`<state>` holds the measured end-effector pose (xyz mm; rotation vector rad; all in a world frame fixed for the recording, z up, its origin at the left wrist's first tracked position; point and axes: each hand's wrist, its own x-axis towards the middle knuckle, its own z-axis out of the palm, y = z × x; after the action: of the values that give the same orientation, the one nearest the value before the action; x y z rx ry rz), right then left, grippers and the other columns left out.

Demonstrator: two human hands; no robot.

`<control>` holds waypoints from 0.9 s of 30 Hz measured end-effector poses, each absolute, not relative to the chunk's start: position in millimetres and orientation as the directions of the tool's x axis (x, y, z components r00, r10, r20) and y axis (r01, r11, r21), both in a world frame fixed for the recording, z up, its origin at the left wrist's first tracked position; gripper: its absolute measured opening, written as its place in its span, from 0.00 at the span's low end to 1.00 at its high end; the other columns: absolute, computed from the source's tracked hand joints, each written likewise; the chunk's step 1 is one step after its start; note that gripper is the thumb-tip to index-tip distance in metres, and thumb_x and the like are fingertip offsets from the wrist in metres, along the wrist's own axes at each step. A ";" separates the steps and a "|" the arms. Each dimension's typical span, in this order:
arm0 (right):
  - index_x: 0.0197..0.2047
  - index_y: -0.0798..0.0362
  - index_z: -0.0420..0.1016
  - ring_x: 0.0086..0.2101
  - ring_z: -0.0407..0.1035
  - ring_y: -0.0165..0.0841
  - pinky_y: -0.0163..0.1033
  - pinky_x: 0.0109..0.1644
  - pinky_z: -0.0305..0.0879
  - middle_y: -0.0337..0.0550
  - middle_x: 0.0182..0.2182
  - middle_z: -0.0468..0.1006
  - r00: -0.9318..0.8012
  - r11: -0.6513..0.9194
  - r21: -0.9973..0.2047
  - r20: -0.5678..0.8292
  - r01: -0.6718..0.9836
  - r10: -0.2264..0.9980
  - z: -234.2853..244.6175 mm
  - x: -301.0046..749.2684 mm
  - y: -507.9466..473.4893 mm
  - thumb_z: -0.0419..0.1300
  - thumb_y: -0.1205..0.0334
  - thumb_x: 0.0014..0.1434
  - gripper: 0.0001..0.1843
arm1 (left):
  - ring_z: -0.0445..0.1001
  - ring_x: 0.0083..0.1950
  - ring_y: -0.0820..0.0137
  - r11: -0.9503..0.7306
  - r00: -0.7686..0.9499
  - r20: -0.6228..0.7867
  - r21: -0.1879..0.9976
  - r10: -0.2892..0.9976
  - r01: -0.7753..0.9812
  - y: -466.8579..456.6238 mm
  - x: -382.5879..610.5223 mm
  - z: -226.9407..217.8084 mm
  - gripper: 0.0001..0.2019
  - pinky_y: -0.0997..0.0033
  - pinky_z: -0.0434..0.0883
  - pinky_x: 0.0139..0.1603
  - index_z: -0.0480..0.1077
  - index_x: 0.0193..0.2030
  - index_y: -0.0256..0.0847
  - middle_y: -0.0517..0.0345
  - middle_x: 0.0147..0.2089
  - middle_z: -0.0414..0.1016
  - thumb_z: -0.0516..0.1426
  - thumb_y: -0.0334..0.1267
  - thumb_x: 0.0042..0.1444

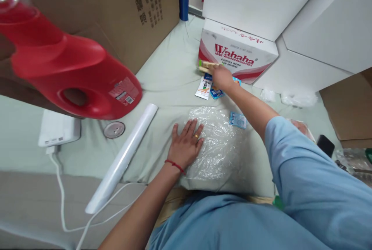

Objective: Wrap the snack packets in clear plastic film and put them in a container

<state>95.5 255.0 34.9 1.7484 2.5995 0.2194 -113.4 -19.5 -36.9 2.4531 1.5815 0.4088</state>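
My left hand (186, 147) lies flat with its fingers spread, resting on the edge of a crinkled sheet of clear plastic film (216, 157). Stretched far forward, my right hand (222, 78) is closed at the front of a Wahaha water carton (232, 54). Its fingers are on a small pale yellow packet (205, 64) with a green end, whose exact kind I cannot make out. Just below that hand lie a white snack packet (204, 88) and a blue packet (216, 93), partly covered. Another light-blue packet (237, 120) sits at the film's right edge.
A large red detergent bottle (78, 71) looms at the left before a brown carton (116, 9). Nearby are a white power bank (59, 128) with a cable, a round tin lid (114, 129) and a white roll (122, 159). White boxes (255, 2) stand behind; a black phone-like object (325, 145) lies right.
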 end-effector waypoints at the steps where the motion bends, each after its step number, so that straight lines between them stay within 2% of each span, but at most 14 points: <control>1: 0.63 0.57 0.73 0.54 0.68 0.51 0.51 0.53 0.69 0.61 0.57 0.75 -0.344 0.335 0.099 0.090 0.937 0.935 39.7 100.7 257.6 0.49 0.67 0.71 0.22 | 0.54 0.82 0.57 -0.410 0.390 0.126 0.315 0.912 0.856 -19.3 -113.4 -36.8 0.26 0.32 0.36 0.81 0.61 0.77 0.51 0.51 0.82 0.53 0.45 0.48 0.76; 4: 0.66 0.56 0.69 0.57 0.66 0.52 0.53 0.54 0.70 0.61 0.61 0.70 -0.311 0.302 0.080 0.137 0.950 0.941 47.7 111.0 263.6 0.50 0.64 0.72 0.22 | 0.54 0.82 0.56 -0.409 0.392 0.121 0.331 0.912 0.850 -18.6 -113.7 -35.7 0.27 0.30 0.37 0.81 0.61 0.77 0.50 0.51 0.82 0.53 0.45 0.48 0.76; 7: 0.69 0.58 0.64 0.61 0.61 0.53 0.59 0.60 0.66 0.63 0.62 0.68 -0.303 0.297 0.059 0.168 0.953 0.938 41.2 109.6 265.3 0.48 0.62 0.74 0.23 | 0.54 0.82 0.55 -0.410 0.396 0.112 0.340 0.911 0.847 -18.1 -113.9 -34.2 0.27 0.29 0.36 0.80 0.60 0.77 0.50 0.50 0.82 0.53 0.45 0.48 0.75; 11: 0.62 0.64 0.69 0.62 0.59 0.52 0.60 0.67 0.58 0.65 0.59 0.69 -0.193 0.197 -0.015 0.152 0.980 0.969 26.8 97.6 262.9 0.46 0.59 0.77 0.21 | 0.54 0.82 0.55 -0.411 0.399 0.107 0.339 0.911 0.846 -18.1 -113.9 -33.0 0.27 0.31 0.35 0.81 0.60 0.78 0.52 0.50 0.82 0.54 0.46 0.47 0.75; 15: 0.57 0.63 0.72 0.64 0.55 0.55 0.64 0.66 0.58 0.66 0.62 0.66 -0.146 0.168 -0.095 0.202 0.981 0.968 36.7 95.3 248.3 0.50 0.53 0.76 0.22 | 0.53 0.82 0.55 -0.403 0.396 0.093 0.331 0.914 0.853 -18.6 -113.7 -32.6 0.27 0.31 0.35 0.81 0.59 0.78 0.52 0.50 0.82 0.53 0.45 0.48 0.75; 18: 0.57 0.62 0.73 0.59 0.64 0.51 0.58 0.63 0.63 0.63 0.60 0.70 -0.156 0.199 -0.220 0.201 0.955 0.967 55.8 106.7 217.9 0.54 0.53 0.73 0.21 | 0.52 0.82 0.56 -0.404 0.399 0.084 0.320 0.913 0.857 -18.8 -113.4 -32.1 0.27 0.31 0.34 0.81 0.59 0.78 0.51 0.50 0.82 0.53 0.45 0.48 0.75; 21: 0.61 0.57 0.71 0.49 0.73 0.45 0.52 0.54 0.72 0.54 0.51 0.79 -0.257 0.261 -0.452 0.072 0.853 0.964 68.1 126.3 165.4 0.59 0.52 0.70 0.23 | 0.52 0.82 0.56 -0.407 0.403 0.079 0.311 0.912 0.859 -18.5 -113.3 -31.8 0.27 0.30 0.35 0.81 0.59 0.78 0.50 0.50 0.82 0.53 0.45 0.47 0.75; 23: 0.66 0.54 0.68 0.48 0.75 0.43 0.49 0.53 0.74 0.49 0.52 0.81 -0.422 0.295 -0.671 -0.030 0.680 0.906 68.4 140.1 123.6 0.61 0.50 0.68 0.28 | 0.53 0.82 0.55 -0.406 0.399 0.086 0.303 0.913 0.862 -18.1 -113.4 -31.9 0.27 0.30 0.36 0.80 0.60 0.77 0.50 0.49 0.82 0.54 0.45 0.47 0.75; 24: 0.67 0.53 0.69 0.49 0.76 0.43 0.48 0.54 0.74 0.48 0.53 0.81 -0.506 0.286 -0.744 -0.082 0.605 0.858 66.2 146.3 103.4 0.62 0.49 0.67 0.29 | 0.54 0.82 0.55 -0.407 0.399 0.089 0.298 0.913 0.864 -17.8 -113.5 -32.0 0.27 0.30 0.36 0.80 0.61 0.77 0.50 0.49 0.82 0.54 0.45 0.47 0.75; 27: 0.65 0.52 0.74 0.53 0.76 0.41 0.45 0.59 0.72 0.46 0.55 0.82 -0.658 0.231 -0.833 -0.197 0.503 0.727 52.7 159.6 55.7 0.61 0.48 0.68 0.27 | 0.55 0.81 0.54 -0.416 0.406 0.094 0.282 0.909 0.865 -16.9 -114.0 -32.4 0.26 0.29 0.38 0.80 0.64 0.75 0.50 0.48 0.81 0.55 0.45 0.47 0.75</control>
<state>159.6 55.7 52.7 1.3475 2.6370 -1.6214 -114.0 -16.9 -32.4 2.4711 1.5781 0.3470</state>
